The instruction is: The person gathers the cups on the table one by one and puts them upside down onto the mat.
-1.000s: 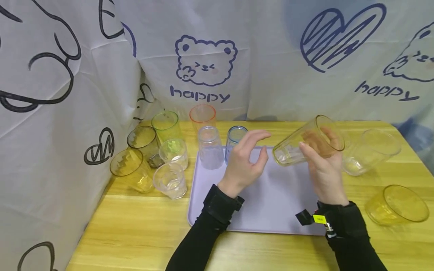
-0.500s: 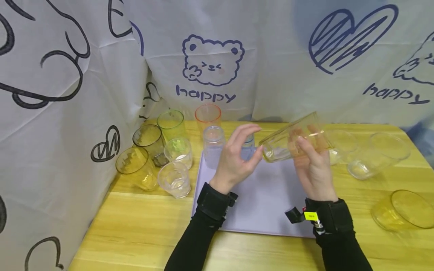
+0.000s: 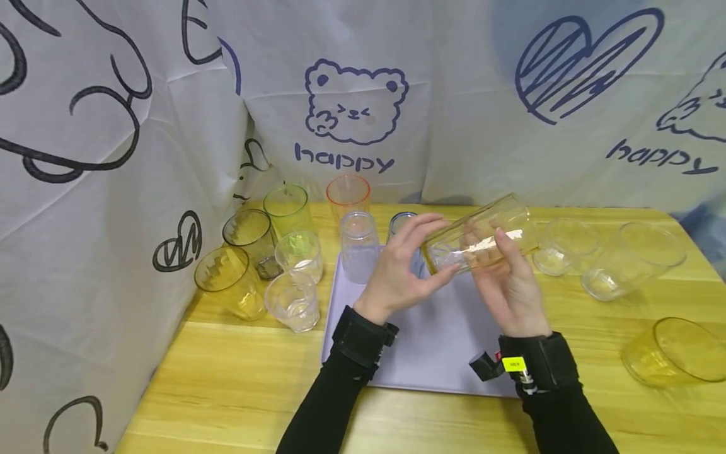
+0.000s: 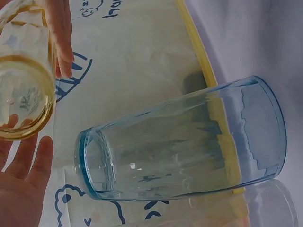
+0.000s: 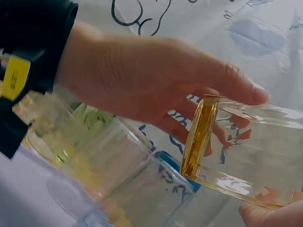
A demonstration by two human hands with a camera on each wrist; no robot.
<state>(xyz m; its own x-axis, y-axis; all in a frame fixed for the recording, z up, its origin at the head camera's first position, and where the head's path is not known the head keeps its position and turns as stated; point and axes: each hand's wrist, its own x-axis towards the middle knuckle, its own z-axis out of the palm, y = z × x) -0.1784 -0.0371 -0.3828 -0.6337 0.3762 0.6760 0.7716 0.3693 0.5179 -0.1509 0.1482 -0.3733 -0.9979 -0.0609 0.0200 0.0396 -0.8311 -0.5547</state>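
In the head view a pale amber drinking glass [image 3: 490,230] is held tilted above the lavender tray [image 3: 442,372], its thick base toward the left. My right hand [image 3: 507,293] grips its side, thumb in front and fingers behind. The left hand [image 3: 397,271] curls round the base end, fingers above and thumb below. In the right wrist view the left thumb lies along the glass near its amber base rim [image 5: 196,142]. Behind the left hand, a blue-tinted glass [image 4: 180,146] stands upside down on the tray, beside a pale clear glass [image 3: 358,252], also upside down.
On the left of the table stand an amber glass [image 3: 224,277], a smoky dark glass [image 3: 252,239], a green glass [image 3: 286,208] and clear cups [image 3: 292,302]. A red-rimmed glass [image 3: 348,195] is behind the tray. Clear glasses [image 3: 624,265] and a yellow glass [image 3: 669,359] stand at right.
The right hand has brought the amber glass leftward and turned it so its mouth faces further away. The left hand has moved from beside the base to around it.
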